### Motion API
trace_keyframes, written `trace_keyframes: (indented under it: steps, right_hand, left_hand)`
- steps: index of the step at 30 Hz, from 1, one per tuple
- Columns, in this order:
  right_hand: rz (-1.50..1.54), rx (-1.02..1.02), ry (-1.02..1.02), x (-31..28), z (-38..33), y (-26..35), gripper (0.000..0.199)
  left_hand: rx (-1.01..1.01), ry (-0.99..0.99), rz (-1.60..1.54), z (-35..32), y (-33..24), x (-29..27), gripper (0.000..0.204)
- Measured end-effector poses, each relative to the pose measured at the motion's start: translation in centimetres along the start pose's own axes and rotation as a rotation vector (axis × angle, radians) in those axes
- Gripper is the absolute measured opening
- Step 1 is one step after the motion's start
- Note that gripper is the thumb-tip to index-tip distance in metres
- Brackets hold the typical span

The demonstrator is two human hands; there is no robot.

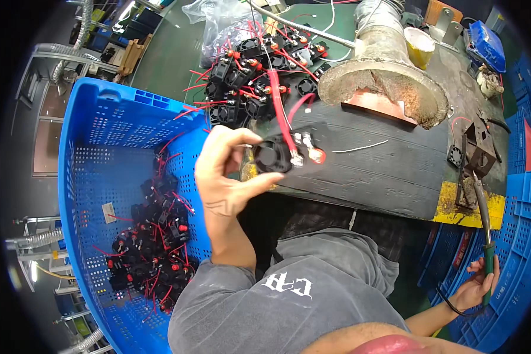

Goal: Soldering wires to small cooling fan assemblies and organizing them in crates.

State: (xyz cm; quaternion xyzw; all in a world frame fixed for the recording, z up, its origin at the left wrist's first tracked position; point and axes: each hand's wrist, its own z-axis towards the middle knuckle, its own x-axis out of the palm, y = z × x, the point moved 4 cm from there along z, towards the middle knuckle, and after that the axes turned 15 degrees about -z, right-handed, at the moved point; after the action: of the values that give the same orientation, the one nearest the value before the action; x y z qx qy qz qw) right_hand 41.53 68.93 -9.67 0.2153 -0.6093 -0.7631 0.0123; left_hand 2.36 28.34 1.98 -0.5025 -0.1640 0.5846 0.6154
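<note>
Between the thumb and fingers of my left hand (219,177) is a small black cooling fan (268,156), held over the dark board (366,177). Red wires and a shiny joint show on the fan's right side, beside a round red part (317,155). My right hand (475,287), low at the far right, grips the green handle of a soldering iron (482,215). The iron points up, its tip beside a brown metal stand (479,152) at the bench's right end. Whether the tip touches the stand, I cannot tell.
A pile of black fans (236,82) with red wires lies behind my left hand. More fans fill a blue crate (79,177) at left. A fume duct hood (389,76) hangs over the board. A thin wire piece (360,146) lies there. Yellow marking (454,203) edges the bench.
</note>
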Motion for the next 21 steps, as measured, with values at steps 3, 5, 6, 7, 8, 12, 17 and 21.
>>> trace_keyframes:
  steps: [3,5,6,7,8,12,17,21]
  right_hand:
    - [-0.001,0.007,-0.005,0.0,0.3,-0.3,0.052]
    - [0.008,0.003,-0.005,-0.2,0.4,-0.4,0.052]
    - [0.024,-0.006,0.022,-0.2,0.5,-0.4,0.052]
    - [0.033,-0.015,0.043,-0.2,0.5,-0.4,0.052]
    - [0.034,-0.021,0.047,-0.2,0.6,-0.3,0.052]
    - [0.061,-0.04,0.057,-0.1,0.4,-0.4,0.051]
    - [0.034,-0.042,0.041,0.3,0.1,-0.3,0.051]
    - [0.026,-0.016,0.034,0.3,0.3,0.0,0.051]
  left_hand:
    - [-0.088,-0.122,0.044,0.4,1.2,-2.0,0.053]
    - [-0.046,-0.197,0.034,1.6,2.5,-2.2,0.051]
    - [0.037,-0.196,0.081,2.3,3.3,-2.1,0.051]
    - [0.081,-0.206,0.134,3.3,4.4,-1.4,0.051]
    - [0.125,-0.217,0.19,4.4,5.0,-0.7,0.052]
    - [0.147,-0.195,0.343,7.7,7.2,3.6,0.051]
    - [0.177,-0.229,0.436,9.7,10.5,6.2,0.05]
    - [0.073,-0.26,0.534,10.2,11.8,7.5,0.049]
